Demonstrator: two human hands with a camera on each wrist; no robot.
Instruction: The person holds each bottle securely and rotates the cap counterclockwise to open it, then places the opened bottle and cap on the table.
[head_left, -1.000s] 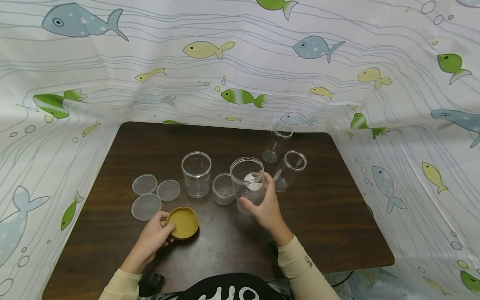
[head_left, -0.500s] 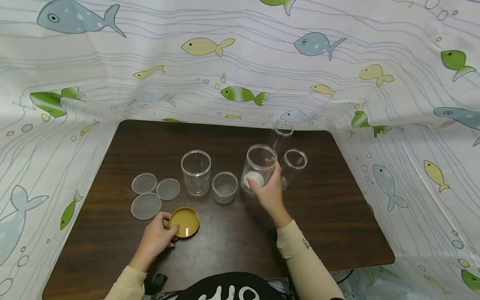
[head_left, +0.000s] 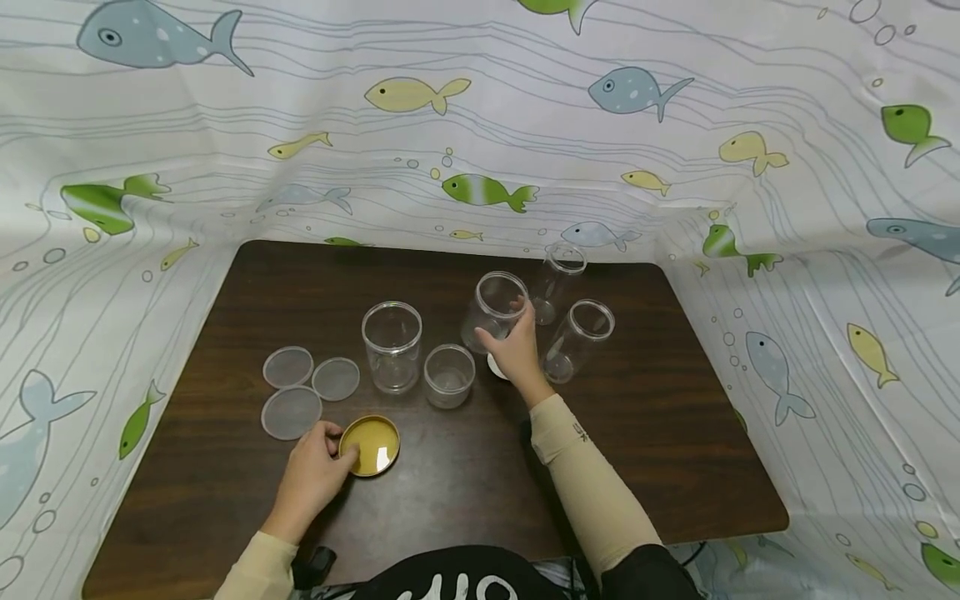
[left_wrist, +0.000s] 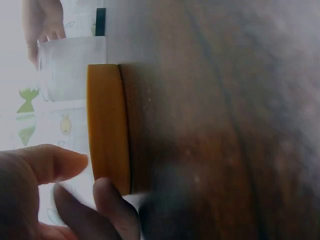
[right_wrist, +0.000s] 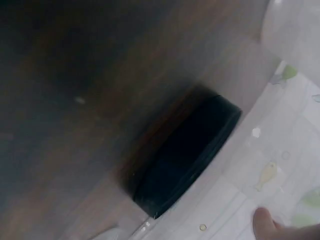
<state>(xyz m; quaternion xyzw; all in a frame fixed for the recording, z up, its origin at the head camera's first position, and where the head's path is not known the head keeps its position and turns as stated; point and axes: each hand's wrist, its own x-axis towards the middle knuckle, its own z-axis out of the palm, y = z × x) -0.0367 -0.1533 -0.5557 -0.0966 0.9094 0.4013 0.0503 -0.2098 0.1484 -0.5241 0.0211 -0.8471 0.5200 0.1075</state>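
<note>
My left hand (head_left: 318, 467) pinches the near-left rim of a round gold lid (head_left: 375, 450), which lies with its hollow side up. In the left wrist view the thumb and a finger meet the edge of this gold lid (left_wrist: 107, 130). My right hand (head_left: 516, 346) grips a clear jar (head_left: 483, 321) from its right side, thumb in front. Partly hidden by that hand is a white disc (head_left: 496, 367) on the table. The right wrist view shows a dark round lid (right_wrist: 187, 155) and a thumb tip (right_wrist: 265, 225); whether it is the same disc I cannot tell.
A tall clear jar (head_left: 392, 350) and a short one (head_left: 449, 379) stand mid-table (head_left: 465, 500). Two narrow clear jars (head_left: 581, 333) are at the right. Three translucent lids (head_left: 292, 412) lie at the left. A fish-printed cloth (head_left: 480, 133) surrounds the table.
The right hand has carried the clear jar right, then back left and farther away, so the white disc shows beside the hand. The gold lid has shifted slightly right with the left hand.
</note>
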